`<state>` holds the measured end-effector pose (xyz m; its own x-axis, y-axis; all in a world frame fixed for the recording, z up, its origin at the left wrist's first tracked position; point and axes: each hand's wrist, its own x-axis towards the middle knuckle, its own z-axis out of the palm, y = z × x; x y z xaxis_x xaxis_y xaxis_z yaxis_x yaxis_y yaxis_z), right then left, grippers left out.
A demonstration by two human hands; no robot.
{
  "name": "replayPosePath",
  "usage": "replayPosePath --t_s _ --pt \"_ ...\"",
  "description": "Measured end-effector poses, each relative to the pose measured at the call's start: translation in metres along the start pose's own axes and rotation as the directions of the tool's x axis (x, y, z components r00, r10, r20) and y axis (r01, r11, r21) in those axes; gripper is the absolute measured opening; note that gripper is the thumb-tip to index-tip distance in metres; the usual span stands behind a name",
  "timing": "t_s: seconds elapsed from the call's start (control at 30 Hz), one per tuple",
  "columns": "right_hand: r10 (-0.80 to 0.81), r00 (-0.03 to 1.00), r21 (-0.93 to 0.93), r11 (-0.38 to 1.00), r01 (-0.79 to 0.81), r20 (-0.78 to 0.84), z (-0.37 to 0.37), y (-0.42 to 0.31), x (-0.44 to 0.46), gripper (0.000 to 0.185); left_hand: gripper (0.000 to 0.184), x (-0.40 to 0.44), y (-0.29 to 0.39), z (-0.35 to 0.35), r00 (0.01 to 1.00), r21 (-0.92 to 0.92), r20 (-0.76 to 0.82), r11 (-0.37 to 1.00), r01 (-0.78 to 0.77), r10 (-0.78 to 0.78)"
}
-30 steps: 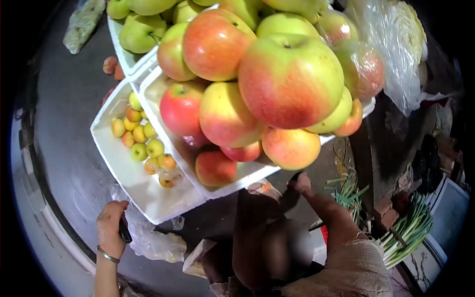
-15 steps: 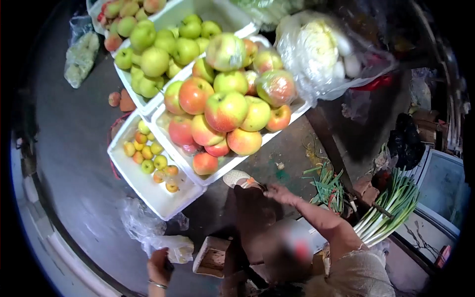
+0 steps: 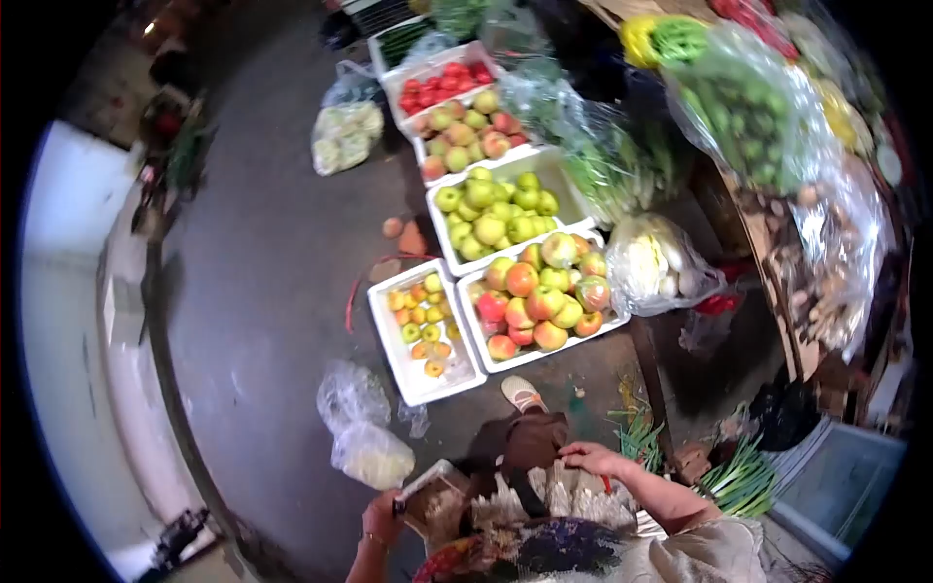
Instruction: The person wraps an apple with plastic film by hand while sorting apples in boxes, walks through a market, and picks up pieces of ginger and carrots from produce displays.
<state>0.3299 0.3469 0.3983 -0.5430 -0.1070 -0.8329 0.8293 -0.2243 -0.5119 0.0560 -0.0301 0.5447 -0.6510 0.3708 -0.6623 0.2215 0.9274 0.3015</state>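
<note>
My left hand point(image 3: 383, 517) is low in the head view, closed around a small dark object point(image 3: 398, 503) that I cannot make out. It is beside a small white foam box point(image 3: 435, 494) standing near my legs. Just above it, plastic bags point(image 3: 369, 452) with pale contents lie on the floor. My right hand point(image 3: 587, 457) rests at my knee with its fingers stretched out, holding nothing. Ahead of me stand a white foam box point(image 3: 420, 391) of small yellow-red fruit and another with large red-green apples point(image 3: 546, 303).
Beyond are boxes of green apples point(image 3: 494, 212), peaches point(image 3: 466, 136) and red produce point(image 3: 442, 87). A bagged cabbage point(image 3: 646, 255) sits right of the apples. Green onions point(image 3: 743, 481) lie at right. A bag of pale vegetables point(image 3: 348, 134) is on the floor.
My view has lifted and widened, so the fruit boxes look smaller and more produce shows. My left hand now appears beside the small foam box; my right hand stays near my knee.
</note>
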Motion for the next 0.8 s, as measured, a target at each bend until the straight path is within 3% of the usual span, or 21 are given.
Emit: replayPosePath --t_s 0.03,0.1,0.17,0.23,0.27,0.4,0.47,0.57,0.63,0.7,0.8 --pt "0.093 0.994 0.037 0.995 -0.091 -0.054 -0.007 -0.028 -0.017 0.036 0.023 -0.011 -0.005 0.002 0.999 -0.002 -0.024 0.999 0.034 -0.034" --pt "0.002 0.990 0.123 0.992 0.015 -0.142 -0.028 -0.052 -0.031 0.027 0.021 -0.029 -0.012 0.002 0.994 0.000 -0.029 0.995 0.103 -0.103" --pt "-0.097 0.974 0.102 0.988 0.120 -0.205 -0.062 -0.042 -0.017 0.017 0.021 -0.050 -0.010 0.002 0.996 -0.066 -0.061 0.996 0.067 -0.071" --pt "0.030 0.936 0.093 0.996 0.003 -0.350 -0.076 -0.073 -0.024 0.018 0.021 -0.070 -0.032 0.030 0.970 -0.191 -0.168 0.971 0.141 -0.174" --pt "0.017 0.927 0.021 1.000 -0.010 -0.375 -0.086 -0.068 -0.016 0.019 0.021 -0.082 -0.038 0.039 0.956 -0.204 -0.141 0.953 0.225 -0.256" --pt "0.071 0.949 -0.052 0.994 -0.091 -0.307 -0.091 -0.089 0.003 0.022 0.024 -0.123 -0.051 0.058 0.888 -0.315 -0.059 0.852 0.418 -0.457" --pt "0.121 0.943 -0.202 0.961 -0.189 -0.310 -0.079 -0.113 0.012 0.024 0.028 -0.135 -0.064 0.069 0.871 -0.335 -0.005 0.822 0.461 -0.490" --pt "0.087 0.966 -0.227 0.963 -0.144 -0.245 -0.032 -0.162 0.028 0.024 0.028 -0.154 -0.094 0.092 0.827 -0.392 0.074 0.746 0.538 -0.558" --pt "0.068 0.969 -0.215 0.969 -0.121 -0.237 -0.005 -0.180 0.051 0.026 0.030 -0.160 -0.129 0.114 0.859 -0.357 0.050 0.794 0.491 -0.509" --pt "0.031 0.983 -0.251 0.965 -0.077 -0.183 0.020 -0.191 0.070 0.028 0.032 -0.166 -0.154 0.118 0.842 -0.548 0.074 0.684 0.482 -0.534" --pt "0.069 0.981 -0.224 0.968 -0.109 -0.181 0.086 -0.231 0.074 0.030 0.034 -0.170 -0.185 0.086 0.836 -0.511 0.065 0.702 0.497 -0.545"
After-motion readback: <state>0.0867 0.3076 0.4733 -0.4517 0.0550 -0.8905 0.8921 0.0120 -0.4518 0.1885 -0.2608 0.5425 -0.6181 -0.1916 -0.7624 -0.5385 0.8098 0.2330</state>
